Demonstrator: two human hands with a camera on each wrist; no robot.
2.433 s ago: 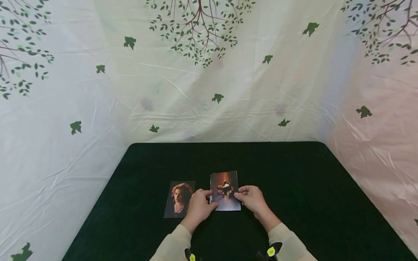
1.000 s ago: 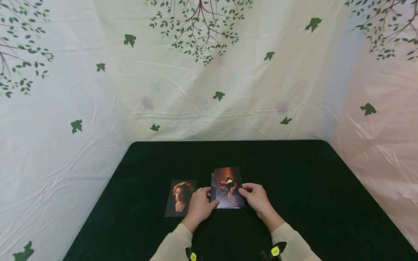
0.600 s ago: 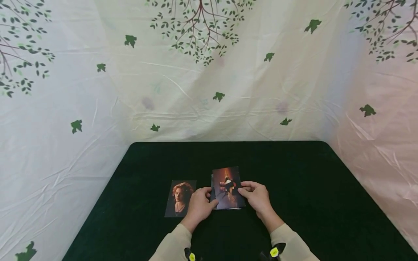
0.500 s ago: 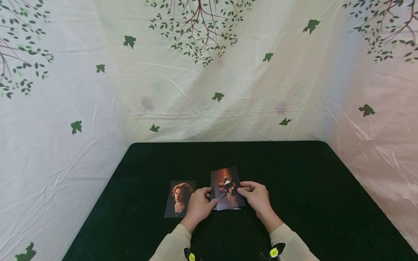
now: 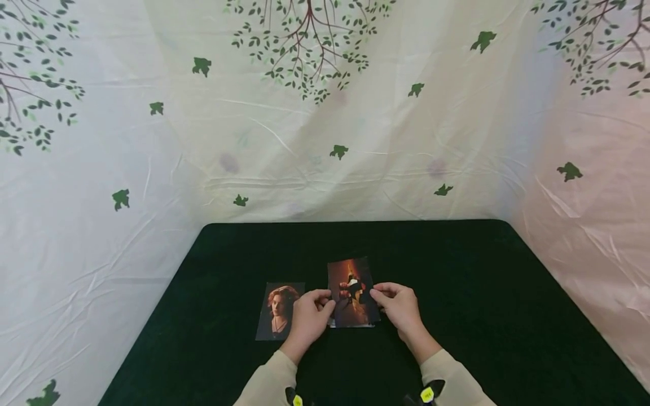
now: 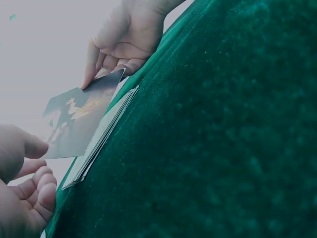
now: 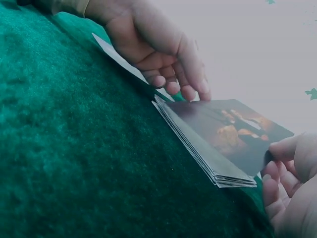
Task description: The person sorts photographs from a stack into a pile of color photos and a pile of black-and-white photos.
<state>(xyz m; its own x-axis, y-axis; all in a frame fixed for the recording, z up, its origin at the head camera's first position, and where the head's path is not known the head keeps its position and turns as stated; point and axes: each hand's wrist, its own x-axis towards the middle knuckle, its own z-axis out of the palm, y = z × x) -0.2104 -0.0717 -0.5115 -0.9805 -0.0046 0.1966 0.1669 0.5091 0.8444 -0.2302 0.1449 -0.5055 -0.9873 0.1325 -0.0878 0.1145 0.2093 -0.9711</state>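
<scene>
A photo card (image 5: 352, 293) showing a figure against a warm orange glow is raised at an angle above a stack of cards (image 7: 190, 146). My right hand (image 5: 398, 307) pinches its right edge, thumb on top and fingers beneath, as the right wrist view shows. My left hand (image 5: 311, 317) has its thumb and index finger at the card's opposite edge, pinching it near the corner. In the left wrist view, the card's near side stands apart from the stack edges (image 6: 101, 141). A portrait card (image 5: 278, 313) lies flat beside my left hand, which overlaps its right side.
A dark green cloth-covered table (image 5: 457, 293) spreads around the cards. Behind it and along both sides hangs a pale curtain (image 5: 274, 141) printed with leaves and branches.
The top card, earlier squared on the stack, has shifted, turned and tilted up off it. My left thumb has drawn back from over the cards to the top card's edge. The portrait card stayed put.
</scene>
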